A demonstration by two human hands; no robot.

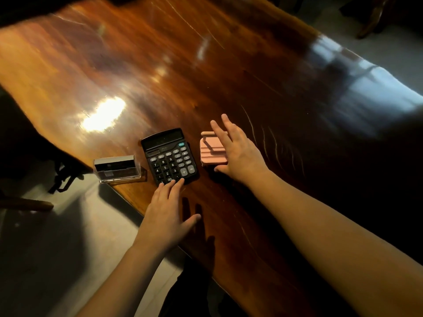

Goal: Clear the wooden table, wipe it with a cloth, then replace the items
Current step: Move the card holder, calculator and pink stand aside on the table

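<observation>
A black calculator (169,154) lies near the front-left edge of the glossy wooden table (206,76). My left hand (167,216) is spread flat, its fingertips touching the calculator's near edge. To the calculator's right sits a pink ridged stand (211,152). My right hand (238,152) rests against the stand's right side, fingers apart and stretched over its top, thumb at its near corner. A clear plastic card holder (117,169) with dark cards stands at the table's left edge. No cloth is in view.
The table's left edge runs diagonally beside grey floor (68,236). A dark chair frame (64,177) stands below that edge. Another chair's wooden leg (373,19) shows at the far right. Bright reflections lie on the tabletop.
</observation>
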